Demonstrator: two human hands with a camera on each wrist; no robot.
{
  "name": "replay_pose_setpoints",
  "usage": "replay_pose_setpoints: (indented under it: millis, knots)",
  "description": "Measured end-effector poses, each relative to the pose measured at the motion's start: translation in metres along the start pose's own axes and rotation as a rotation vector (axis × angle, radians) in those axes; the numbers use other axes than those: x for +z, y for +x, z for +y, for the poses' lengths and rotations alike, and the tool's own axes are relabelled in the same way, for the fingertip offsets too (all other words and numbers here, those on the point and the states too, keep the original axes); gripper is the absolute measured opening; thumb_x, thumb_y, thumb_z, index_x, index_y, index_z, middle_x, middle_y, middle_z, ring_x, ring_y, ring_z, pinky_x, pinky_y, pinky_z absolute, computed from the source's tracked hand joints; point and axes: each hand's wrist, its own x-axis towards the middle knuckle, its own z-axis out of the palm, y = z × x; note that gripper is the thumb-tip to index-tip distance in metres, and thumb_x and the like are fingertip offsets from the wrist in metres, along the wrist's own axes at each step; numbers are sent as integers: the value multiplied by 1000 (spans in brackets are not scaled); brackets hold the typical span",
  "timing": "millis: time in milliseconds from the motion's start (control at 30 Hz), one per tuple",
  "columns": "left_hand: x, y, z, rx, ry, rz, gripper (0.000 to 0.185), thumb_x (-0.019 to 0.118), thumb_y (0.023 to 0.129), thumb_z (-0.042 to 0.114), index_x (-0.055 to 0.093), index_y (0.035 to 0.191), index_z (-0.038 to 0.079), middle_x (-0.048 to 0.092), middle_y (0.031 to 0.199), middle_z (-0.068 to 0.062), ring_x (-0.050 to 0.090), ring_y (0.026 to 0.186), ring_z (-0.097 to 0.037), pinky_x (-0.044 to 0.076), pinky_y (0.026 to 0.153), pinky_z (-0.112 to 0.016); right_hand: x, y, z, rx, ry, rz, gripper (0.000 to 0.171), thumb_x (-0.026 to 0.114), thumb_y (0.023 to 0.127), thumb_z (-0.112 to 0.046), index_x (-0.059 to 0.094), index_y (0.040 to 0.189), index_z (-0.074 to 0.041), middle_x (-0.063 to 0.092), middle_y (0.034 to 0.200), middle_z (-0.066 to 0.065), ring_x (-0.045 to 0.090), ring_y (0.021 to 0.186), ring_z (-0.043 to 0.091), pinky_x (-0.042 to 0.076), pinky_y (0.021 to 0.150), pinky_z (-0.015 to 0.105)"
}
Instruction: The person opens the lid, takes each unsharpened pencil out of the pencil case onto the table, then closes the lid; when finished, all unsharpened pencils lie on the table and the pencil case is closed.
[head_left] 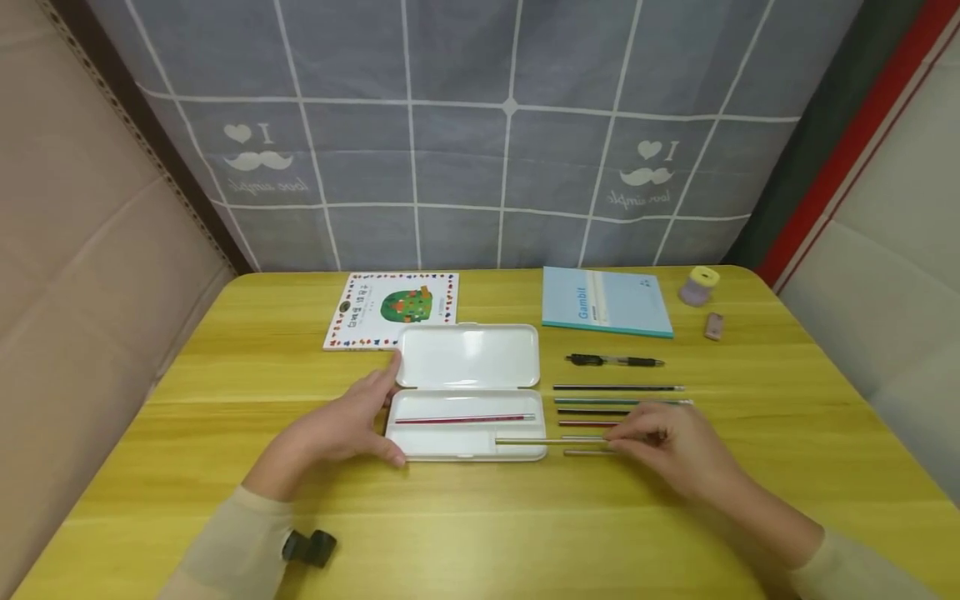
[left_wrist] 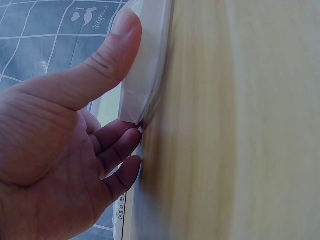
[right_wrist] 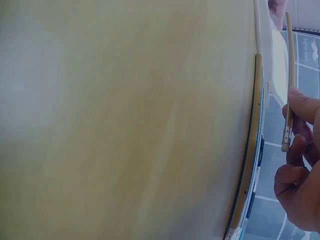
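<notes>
An open white pencil case point(head_left: 468, 354) lies mid-table with a red pencil point(head_left: 465, 418) in its tray. My left hand point(head_left: 378, 417) grips the case's left end, thumb at the front corner and fingers behind; the left wrist view shows the thumb point(left_wrist: 117, 45) pressed on the case point(left_wrist: 150, 60). My right hand point(head_left: 632, 440) pinches a tan pencil point(head_left: 551, 441) by its eraser end, its tip over the tray's right end. In the right wrist view the fingers point(right_wrist: 300, 112) hold this pencil point(right_wrist: 289, 75) beside the case point(right_wrist: 272, 65).
Several more pencils point(head_left: 615, 388) lie in a row right of the case, with a black pen point(head_left: 615, 361) behind them. A picture book point(head_left: 390, 308), a blue notebook point(head_left: 603, 300), a sharpener point(head_left: 699, 286) and an eraser point(head_left: 714, 326) sit at the back.
</notes>
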Motion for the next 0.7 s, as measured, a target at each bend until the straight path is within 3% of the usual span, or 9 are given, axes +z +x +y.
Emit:
replay_pose_setpoints:
  millis: [167, 500, 700]
  knots:
    - [-1, 0, 0, 11, -1, -8, 146, 95, 71, 40, -10, 164, -1, 51, 134, -10, 48, 126, -27, 34, 116, -55, -5, -10, 4, 3, -20, 20, 20, 86, 82, -4, 85, 90, -22, 74, 88, -14, 61, 71, 0, 49, 56, 20]
    - [0, 0, -2, 7, -3, -8, 146, 94, 71, 42, -10, 165, 1, 51, 136, -10, 48, 128, -28, 34, 116, -55, -26, -35, 14, 94, -90, 4, 27, 86, 82, -3, 84, 91, -28, 74, 90, -16, 63, 80, 1, 49, 60, 20]
    - [-2, 0, 0, 0, -2, -9, 146, 94, 71, 41, -10, 165, 1, 51, 136, -11, 48, 128, -29, 34, 116, -55, -36, -44, 20, 126, -193, -15, 28, 89, 79, -9, 83, 88, -35, 73, 92, -21, 68, 105, 6, 37, 90, 0]
